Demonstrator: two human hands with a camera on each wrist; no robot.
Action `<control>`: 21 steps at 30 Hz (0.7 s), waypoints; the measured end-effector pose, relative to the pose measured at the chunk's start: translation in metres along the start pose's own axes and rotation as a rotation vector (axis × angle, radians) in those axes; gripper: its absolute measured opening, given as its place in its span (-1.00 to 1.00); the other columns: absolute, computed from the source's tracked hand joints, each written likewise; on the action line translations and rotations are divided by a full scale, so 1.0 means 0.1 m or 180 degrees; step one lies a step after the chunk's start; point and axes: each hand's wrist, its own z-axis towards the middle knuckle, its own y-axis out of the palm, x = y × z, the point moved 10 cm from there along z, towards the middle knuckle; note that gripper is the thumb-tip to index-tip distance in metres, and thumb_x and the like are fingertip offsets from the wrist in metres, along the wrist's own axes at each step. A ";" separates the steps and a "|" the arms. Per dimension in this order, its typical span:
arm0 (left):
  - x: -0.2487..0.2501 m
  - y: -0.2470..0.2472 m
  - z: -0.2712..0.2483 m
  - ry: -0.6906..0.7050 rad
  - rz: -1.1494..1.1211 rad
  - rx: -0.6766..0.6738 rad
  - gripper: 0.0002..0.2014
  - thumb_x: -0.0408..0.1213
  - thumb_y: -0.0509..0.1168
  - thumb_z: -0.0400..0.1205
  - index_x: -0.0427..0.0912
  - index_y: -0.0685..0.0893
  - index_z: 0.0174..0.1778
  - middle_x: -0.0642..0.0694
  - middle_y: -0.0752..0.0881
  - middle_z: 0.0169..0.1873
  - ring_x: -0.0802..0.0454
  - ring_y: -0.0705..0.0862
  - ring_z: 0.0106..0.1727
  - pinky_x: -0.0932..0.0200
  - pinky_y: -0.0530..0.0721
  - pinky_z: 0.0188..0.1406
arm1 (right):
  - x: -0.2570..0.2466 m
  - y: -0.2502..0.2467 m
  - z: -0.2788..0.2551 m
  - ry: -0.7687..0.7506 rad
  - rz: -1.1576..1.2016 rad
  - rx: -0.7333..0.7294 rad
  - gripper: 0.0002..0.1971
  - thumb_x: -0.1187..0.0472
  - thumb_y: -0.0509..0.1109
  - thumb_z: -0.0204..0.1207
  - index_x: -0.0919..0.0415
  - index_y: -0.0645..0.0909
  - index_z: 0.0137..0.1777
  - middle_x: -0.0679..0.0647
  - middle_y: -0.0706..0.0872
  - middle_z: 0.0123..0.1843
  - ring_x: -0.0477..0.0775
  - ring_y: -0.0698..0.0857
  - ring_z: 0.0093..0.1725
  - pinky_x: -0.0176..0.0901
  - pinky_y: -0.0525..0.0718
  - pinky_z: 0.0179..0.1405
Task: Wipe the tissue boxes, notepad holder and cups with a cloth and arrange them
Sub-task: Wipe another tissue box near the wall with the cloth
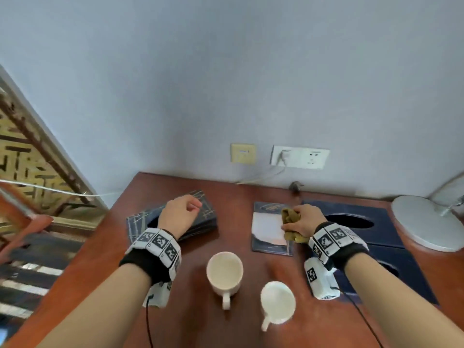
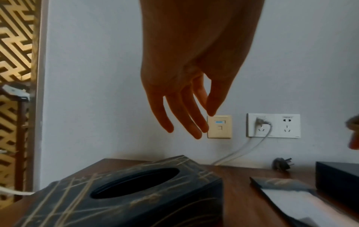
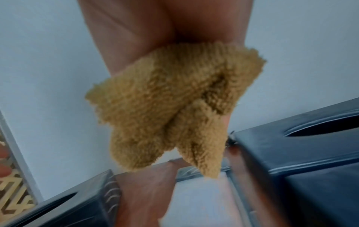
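Both hands matter: the right hand (image 1: 302, 221), fist bunching the cloth (image 3: 170, 106), should press flat across the notepad holder (image 1: 270, 228) while the empty, slack left hand (image 1: 179, 214) steadies it.

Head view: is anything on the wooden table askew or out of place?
The dark patterned tissue box under the open left hand sits rotated against the table edges, unlike the plain navy tissue box. A loose black plug lies unplugged by the wall.

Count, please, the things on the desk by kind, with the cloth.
Tissue boxes: 3
Cups: 2
Notepad holder: 1
Cloth: 1, held in the right hand
Lamp base: 1
Total: 8
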 end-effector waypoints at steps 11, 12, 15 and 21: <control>-1.40 -0.42 0.23 -0.0697 0.0640 -0.0345 -0.46 -0.09 0.43 0.48 0.04 0.44 0.37 -0.09 0.55 0.32 -0.09 0.53 0.33 -0.03 0.56 0.24 | -1.42 0.69 0.40 -0.0185 -0.0290 -0.0246 -0.68 0.06 0.57 0.30 0.23 0.66 -0.04 0.09 0.71 -0.09 0.06 0.64 -0.10 -0.21 0.55 -0.15; -1.58 -0.39 0.19 -0.0904 0.0705 -0.0401 -0.30 0.01 0.48 0.42 0.03 0.36 0.45 -0.14 0.48 0.37 -0.12 0.47 0.40 -0.06 0.52 0.29 | -1.49 0.71 0.45 -0.0232 -0.0303 -0.0265 -0.66 0.06 0.57 0.30 0.23 0.67 -0.01 0.10 0.74 -0.05 0.08 0.67 -0.05 -0.18 0.60 -0.09; -1.98 -0.20 0.03 -0.1361 0.0499 -0.0616 0.10 0.12 0.59 0.24 0.02 0.10 0.61 -0.22 0.26 0.52 -0.17 0.28 0.56 -0.15 0.42 0.44 | -1.65 0.76 0.62 -0.0341 -0.0408 -0.0315 -0.63 0.06 0.57 0.30 0.20 0.67 0.06 0.10 0.75 0.02 0.11 0.69 0.06 -0.11 0.66 0.06; -2.13 -0.02 0.06 -0.1422 0.0036 -0.0577 0.23 -0.07 0.67 0.21 0.01 -0.04 0.65 -0.23 0.29 0.55 -0.20 0.40 0.51 -0.02 0.42 0.44 | -1.80 0.85 0.95 -0.0480 -0.0359 -0.0346 -0.54 0.10 0.56 0.33 0.14 0.59 0.23 0.07 0.72 0.15 0.09 0.66 0.16 -0.19 0.57 0.12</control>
